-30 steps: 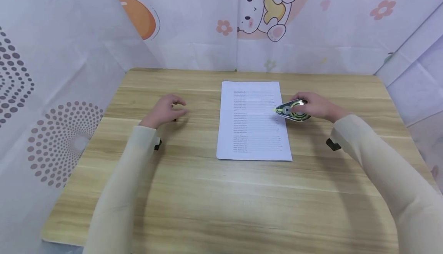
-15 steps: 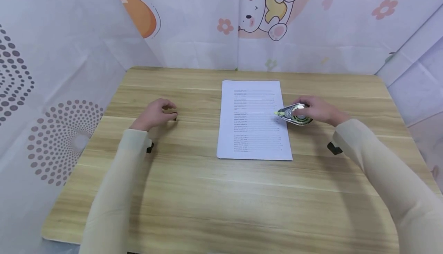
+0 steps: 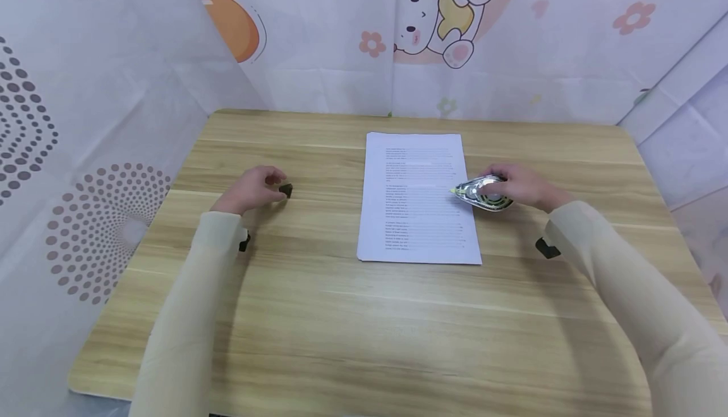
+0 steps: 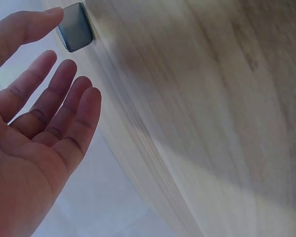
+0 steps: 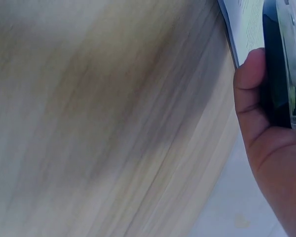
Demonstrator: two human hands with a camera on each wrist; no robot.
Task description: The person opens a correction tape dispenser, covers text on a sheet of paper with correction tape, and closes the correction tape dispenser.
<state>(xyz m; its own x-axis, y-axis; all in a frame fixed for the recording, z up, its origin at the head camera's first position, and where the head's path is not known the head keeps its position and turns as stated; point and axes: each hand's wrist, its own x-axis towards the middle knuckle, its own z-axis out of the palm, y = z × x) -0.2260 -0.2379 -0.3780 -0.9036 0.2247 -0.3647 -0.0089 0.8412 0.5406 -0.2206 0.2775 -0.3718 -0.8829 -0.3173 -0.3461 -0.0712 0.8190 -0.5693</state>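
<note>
My right hand (image 3: 520,184) grips a correction tape dispenser (image 3: 483,193), a teardrop-shaped body with a clear and dark casing. Its yellow-green tip is at the right side of the printed text on a stack of paper sheets (image 3: 421,253); I cannot tell whether it touches. In the right wrist view, the thumb lies along the dark side of the dispenser (image 5: 277,64). My left hand (image 3: 250,189) is left of the paper, fingers loosely bent and apart. A small dark block (image 4: 76,27) is at its thumb tip; whether they touch is unclear.
The sheets lie on a wood-grain table (image 3: 352,341). A white curtain with cartoon prints (image 3: 318,38) hangs behind the table's back edge, and more white fabric (image 3: 85,120) hangs at the left.
My left hand has moved left and slightly toward me, leaving more of the dark block visible. My right hand has shifted slightly toward me, with the dispenser tilting and its tip staying over the paper.
</note>
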